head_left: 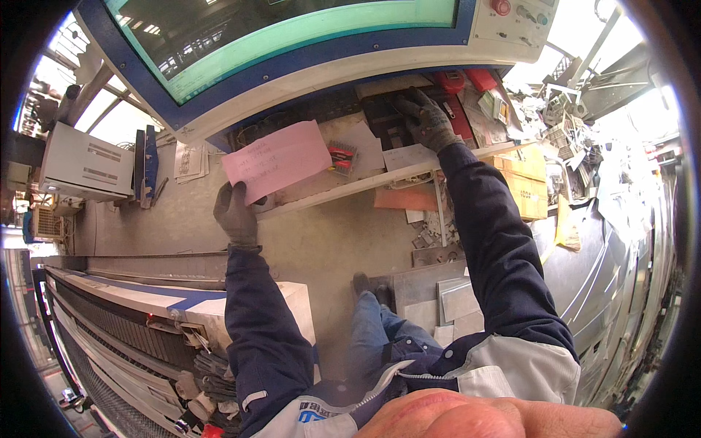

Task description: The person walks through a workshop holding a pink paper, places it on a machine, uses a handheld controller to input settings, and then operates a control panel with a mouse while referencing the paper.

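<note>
My left hand (237,212), in a dark grey glove, pinches the lower left corner of a pink sheet of paper (279,159) with handwriting on it. The sheet is tilted above the shelf (321,188) under a large machine screen. Further right, my gloved right hand (429,120) reaches over a black flat object (385,117) on the same shelf, its fingers stretched forward. Whether they press on it cannot be made out. A white paper (409,158) lies just below that hand. Between the hands sits a small clear case with red parts (342,157).
The blue-framed screen (292,55) and a control panel with a red button (501,7) rise above the shelf. Red boxes (480,79) lie at the shelf's right. A cardboard box (523,180) and piled scrap stand right; a white cabinet (86,162) stands left. Metal sheets (458,299) lie below.
</note>
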A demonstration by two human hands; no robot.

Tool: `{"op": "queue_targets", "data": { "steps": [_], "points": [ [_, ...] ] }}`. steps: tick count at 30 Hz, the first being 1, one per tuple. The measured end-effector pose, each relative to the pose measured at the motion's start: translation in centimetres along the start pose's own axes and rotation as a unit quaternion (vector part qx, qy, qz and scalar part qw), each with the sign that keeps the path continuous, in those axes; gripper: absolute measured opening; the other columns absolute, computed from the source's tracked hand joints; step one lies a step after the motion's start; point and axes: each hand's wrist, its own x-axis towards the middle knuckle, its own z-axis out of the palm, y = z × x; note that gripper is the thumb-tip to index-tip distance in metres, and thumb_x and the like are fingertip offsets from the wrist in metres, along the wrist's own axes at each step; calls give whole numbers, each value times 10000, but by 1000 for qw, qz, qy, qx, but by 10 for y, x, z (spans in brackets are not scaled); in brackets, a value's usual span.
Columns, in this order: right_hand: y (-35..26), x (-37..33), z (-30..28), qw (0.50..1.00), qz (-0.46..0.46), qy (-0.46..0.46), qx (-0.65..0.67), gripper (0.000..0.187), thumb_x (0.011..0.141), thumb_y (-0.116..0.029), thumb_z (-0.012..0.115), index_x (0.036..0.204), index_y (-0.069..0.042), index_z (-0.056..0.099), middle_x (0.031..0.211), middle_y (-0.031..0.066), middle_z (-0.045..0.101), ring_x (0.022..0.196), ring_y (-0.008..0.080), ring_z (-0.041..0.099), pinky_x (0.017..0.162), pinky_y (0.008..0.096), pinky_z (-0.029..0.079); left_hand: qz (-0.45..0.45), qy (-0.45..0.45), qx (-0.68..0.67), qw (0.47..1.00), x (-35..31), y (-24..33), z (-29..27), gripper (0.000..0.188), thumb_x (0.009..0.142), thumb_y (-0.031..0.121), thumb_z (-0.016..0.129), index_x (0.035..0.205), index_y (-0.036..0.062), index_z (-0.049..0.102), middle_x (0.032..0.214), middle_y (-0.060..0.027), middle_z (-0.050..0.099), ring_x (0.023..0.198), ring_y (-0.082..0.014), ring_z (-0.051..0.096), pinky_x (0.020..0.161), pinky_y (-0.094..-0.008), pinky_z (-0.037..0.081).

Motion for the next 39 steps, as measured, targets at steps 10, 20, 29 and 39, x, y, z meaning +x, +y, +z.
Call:
{"op": "queue_targets", "data": {
  "steps": [10,20,29,39],
  "points": [
    [10,-1,9,1000,0,-19,-25,595,937,-308,609,1516,-223,506,1582,179,392,1405,413,444,1177,458,386,5,-13,-16,1000,2,-3,-2,248,994,126,659,1090,-102,657,891,-126,699,684,-192,662,641,-323,541],
    [2,1,0,1000,19,-13,21,481,907,-215,638,1387,-190,634,1526,162,460,1390,403,461,1158,469,406,10,-13,7,1000,-2,2,2,281,994,157,665,1086,-108,650,866,-142,695,660,-214,658,624,-330,536],
    [8,0,8,1000,-11,1,-20,526,925,-257,643,1445,-208,580,1521,174,449,1371,405,479,1144,469,420,20,-12,21,1000,0,-1,-1,297,999,170,669,1094,-110,649,869,-135,702,660,-200,658,615,-316,533],
    [-3,0,-4,1000,10,8,24,525,914,-228,651,1432,-179,581,1494,139,467,1340,395,500,1132,453,433,13,3,42,999,0,1,1,271,1004,164,656,1070,-99,650,864,-146,700,655,-207,667,615,-319,542]
  ]
}}
